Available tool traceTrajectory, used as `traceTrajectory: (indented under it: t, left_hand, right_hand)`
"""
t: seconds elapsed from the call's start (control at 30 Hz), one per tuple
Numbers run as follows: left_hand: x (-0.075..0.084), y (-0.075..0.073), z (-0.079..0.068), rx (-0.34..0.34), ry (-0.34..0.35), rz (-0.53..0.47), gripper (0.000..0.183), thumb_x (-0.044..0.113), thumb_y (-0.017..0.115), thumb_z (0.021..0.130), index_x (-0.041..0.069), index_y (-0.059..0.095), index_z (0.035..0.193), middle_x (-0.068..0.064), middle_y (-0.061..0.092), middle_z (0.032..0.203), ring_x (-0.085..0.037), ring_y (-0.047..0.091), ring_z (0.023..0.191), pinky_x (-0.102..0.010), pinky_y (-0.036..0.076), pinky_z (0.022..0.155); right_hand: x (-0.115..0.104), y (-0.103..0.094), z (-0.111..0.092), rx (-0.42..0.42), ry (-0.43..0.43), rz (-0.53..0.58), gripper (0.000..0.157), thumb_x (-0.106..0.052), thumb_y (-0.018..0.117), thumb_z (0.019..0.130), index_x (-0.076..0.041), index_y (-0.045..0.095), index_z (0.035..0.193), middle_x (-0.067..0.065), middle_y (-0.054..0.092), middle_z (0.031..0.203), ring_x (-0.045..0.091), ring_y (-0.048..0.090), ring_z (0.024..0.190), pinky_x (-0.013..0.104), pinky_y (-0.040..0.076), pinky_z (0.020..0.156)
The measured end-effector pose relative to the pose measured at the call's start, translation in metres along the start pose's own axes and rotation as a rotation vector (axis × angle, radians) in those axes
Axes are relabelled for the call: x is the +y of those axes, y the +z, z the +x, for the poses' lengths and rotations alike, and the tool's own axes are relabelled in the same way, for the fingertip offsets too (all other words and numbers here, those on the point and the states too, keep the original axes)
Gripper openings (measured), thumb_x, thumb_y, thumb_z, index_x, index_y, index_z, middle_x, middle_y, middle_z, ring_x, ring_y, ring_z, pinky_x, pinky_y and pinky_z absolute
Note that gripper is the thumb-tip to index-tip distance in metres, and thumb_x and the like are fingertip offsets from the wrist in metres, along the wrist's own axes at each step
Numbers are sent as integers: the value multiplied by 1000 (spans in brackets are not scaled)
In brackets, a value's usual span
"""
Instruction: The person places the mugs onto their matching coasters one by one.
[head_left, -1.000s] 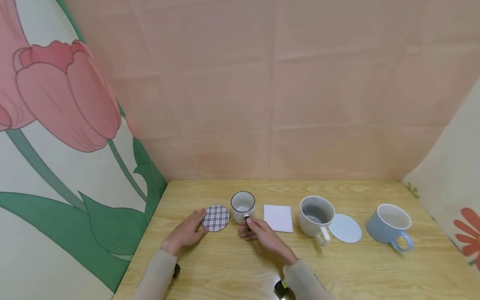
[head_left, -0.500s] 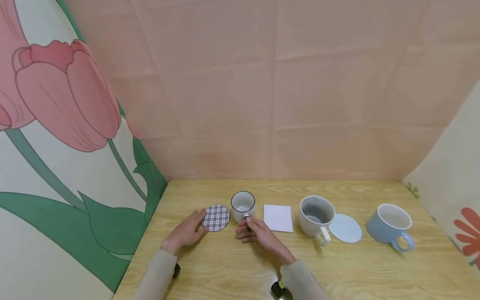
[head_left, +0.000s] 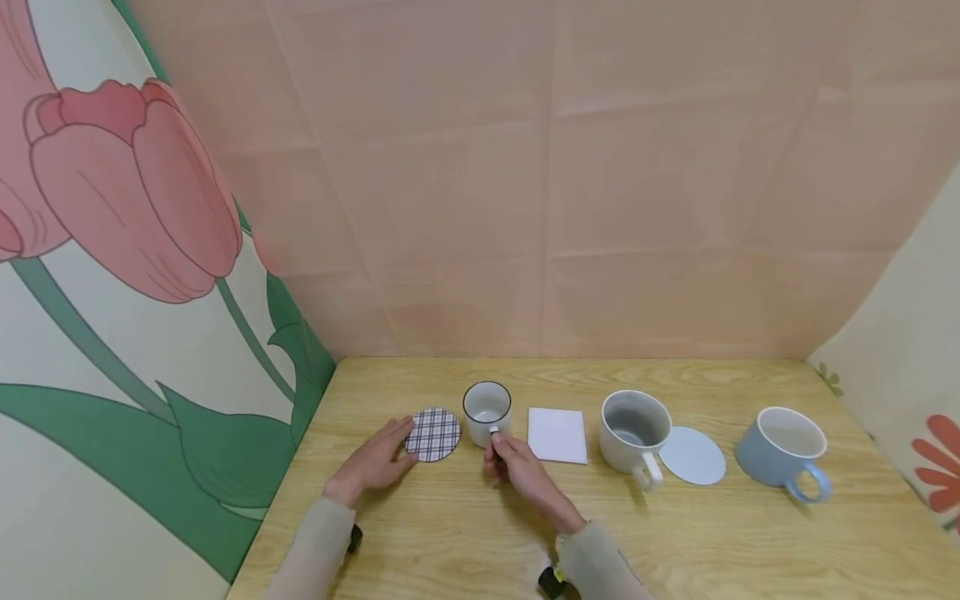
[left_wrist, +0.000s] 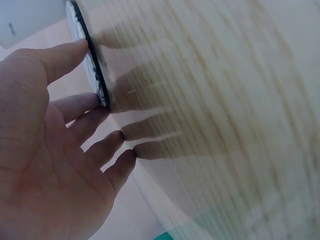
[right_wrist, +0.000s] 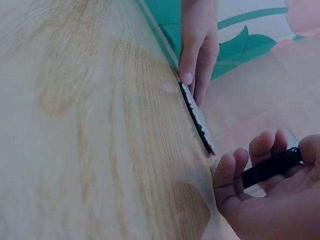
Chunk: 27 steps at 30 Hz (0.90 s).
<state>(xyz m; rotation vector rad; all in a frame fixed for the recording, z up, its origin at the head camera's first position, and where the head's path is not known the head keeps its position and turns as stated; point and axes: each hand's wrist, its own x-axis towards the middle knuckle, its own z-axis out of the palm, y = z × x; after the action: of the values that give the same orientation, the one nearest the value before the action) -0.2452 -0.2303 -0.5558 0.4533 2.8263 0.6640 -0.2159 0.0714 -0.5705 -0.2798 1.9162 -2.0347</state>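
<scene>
A small white mug with a dark rim stands upright between a round plaid coaster and a square white coaster. My right hand grips the mug by its handle, which shows black between the fingers and thumb in the right wrist view. To the left, my left hand touches the near left edge of the plaid coaster with thumb and index fingertips. Its fingers are fairly straight, and the other fingertips reach the tabletop in the left wrist view.
Right of the square coaster stands a larger white mug, its handle toward me. A round pale coaster lies beside it, then a light blue mug. The wooden table meets a pink cloth backdrop behind.
My right hand's fingers have drawn in closer around the mug's handle, and its wrist has shifted slightly left. The left hand and both nearby coasters have stayed in place.
</scene>
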Motion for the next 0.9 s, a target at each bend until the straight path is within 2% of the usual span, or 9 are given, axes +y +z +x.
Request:
traceTrajectory:
  t: [0.17,0.37,0.6,0.9]
  left_hand:
    - [1,-1,-1,2,-5,-7,66,29,65,108,4,41,164,-13,35,174,-40,27,162,-56,27,133]
    - [0,1,0,2,0,-30,65,28,65,108,3,41,164,-14,35,174,-42,26,162,-57,26,133]
    - [-2,3,3,6,-17,-38,67,30,65,108,6,40,165,-12,34,174,-40,25,163,-57,26,133]
    - [-5,5,3,9,-44,-38,68,34,66,107,8,40,165,-9,34,175,-39,26,163,-59,26,132]
  right_hand:
    - [1,6,1,45,-21,-34,46,-27,30,119,9,54,105,6,53,89,19,48,78,24,45,67]
    - [1,10,-2,124,-72,-101,46,-24,32,119,13,53,102,6,49,81,14,44,71,20,37,61]
    - [1,10,-3,190,-115,-65,44,-19,34,118,14,50,94,4,44,77,11,40,67,18,33,60]
    - [3,12,-2,193,-129,-40,44,-15,33,117,23,45,97,5,42,76,10,38,65,17,32,60]
